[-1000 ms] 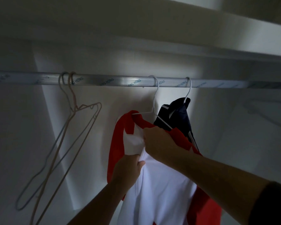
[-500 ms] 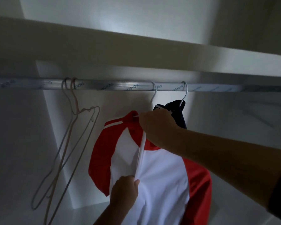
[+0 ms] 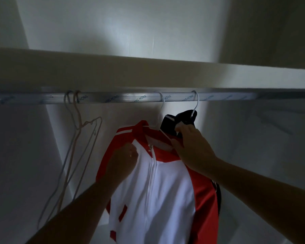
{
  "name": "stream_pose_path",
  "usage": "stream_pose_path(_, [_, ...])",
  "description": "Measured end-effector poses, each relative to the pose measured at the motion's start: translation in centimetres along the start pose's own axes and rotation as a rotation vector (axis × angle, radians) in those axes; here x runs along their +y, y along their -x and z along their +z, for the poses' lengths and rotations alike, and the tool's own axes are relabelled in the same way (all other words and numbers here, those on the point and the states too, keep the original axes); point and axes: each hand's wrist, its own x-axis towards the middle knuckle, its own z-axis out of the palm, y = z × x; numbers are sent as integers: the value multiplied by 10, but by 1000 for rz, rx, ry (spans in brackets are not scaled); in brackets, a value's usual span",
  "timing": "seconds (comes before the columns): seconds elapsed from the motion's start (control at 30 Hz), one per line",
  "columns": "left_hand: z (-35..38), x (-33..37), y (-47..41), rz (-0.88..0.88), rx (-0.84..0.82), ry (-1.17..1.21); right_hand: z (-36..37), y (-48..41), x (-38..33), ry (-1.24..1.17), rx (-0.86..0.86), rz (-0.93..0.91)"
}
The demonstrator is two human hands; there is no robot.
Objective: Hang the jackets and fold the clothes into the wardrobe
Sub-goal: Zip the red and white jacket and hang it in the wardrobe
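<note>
Head view: left hand (image 3: 124,160), right hand (image 3: 190,145) grip jacket (image 3: 167,194) near collar.

Jacket (image 3: 165,199) hem below frame edge

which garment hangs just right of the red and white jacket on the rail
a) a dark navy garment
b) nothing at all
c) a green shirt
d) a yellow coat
a: a dark navy garment hangs from the rail just right of the red and white jacket.
</note>
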Motion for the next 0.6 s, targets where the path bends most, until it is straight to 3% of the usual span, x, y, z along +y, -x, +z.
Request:
stream_pose_path(0.07, [-15,22,-25,-180,28,317,0,1,12,-92,-128,200])
stream_pose_path(0.17, [-22,47,-44,-512,-140,745,9,-2,18,-276,-278,371])
stream_pose_path(0.3, [-19,55,-45,-661,-123,1071,19,-9,16,-505,-191,421])
stream_pose_path(0.4, [-11,50,-36,-757,-84,1281,12,-12,12,-756,-306,706])
stream_pose_path(0.5, [-8,48,-38,-768,-82,1133,7,-17,10,-928,-588,908])
stream_pose_path(0.6, [-11,54,-51,-765,-75,839,7,-28,11,-1165,-501,980])
